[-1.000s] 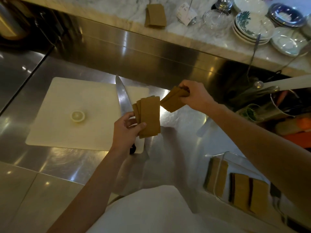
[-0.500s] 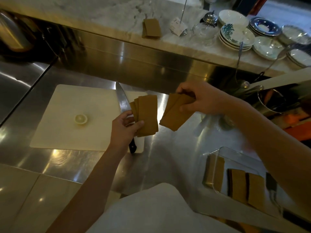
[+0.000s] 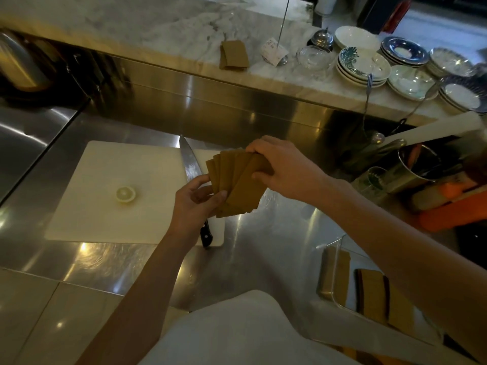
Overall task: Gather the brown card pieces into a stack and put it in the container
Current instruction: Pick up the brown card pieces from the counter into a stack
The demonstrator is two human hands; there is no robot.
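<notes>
Left hand [image 3: 196, 198]: clenched on the lower end of the fanned brown card pieces [image 3: 235, 184], held above the right edge of the cutting board [image 3: 110, 175].
Right hand [image 3: 284, 167]: clenched on the fan's upper end.
Container [image 3: 340, 259]: clear, set on the desk [image 3: 276, 233] right of the board, more card pieces seen inside.
Knife [image 3: 191, 164]: laid along the board's right edge.

Card pieces [image 3: 237, 185], centre of frame: uniform mustard-brown, no print. Second small pile of cards [image 3: 233, 58], upper centre: same brown. Cards in the clear container [image 3: 340, 272], lower right: brown faces, darker brown edges. Cutting board [image 3: 126, 191], left of centre: plain cream-white. Lemon slice [image 3: 126, 194] on it: pale yellow. Knife [image 3: 191, 164]: silver blade, black handle. Bench [image 3: 276, 233]: brushed steel grey with yellow glare. Upper ledge [image 3: 158, 25]: white marble, grey veins. Plates [image 3: 363, 65], upper right: white with teal leaf pattern; neighbouring stack [image 3: 404, 51] blue-rimmed. Orange item [image 3: 453, 204], right edge.
</notes>
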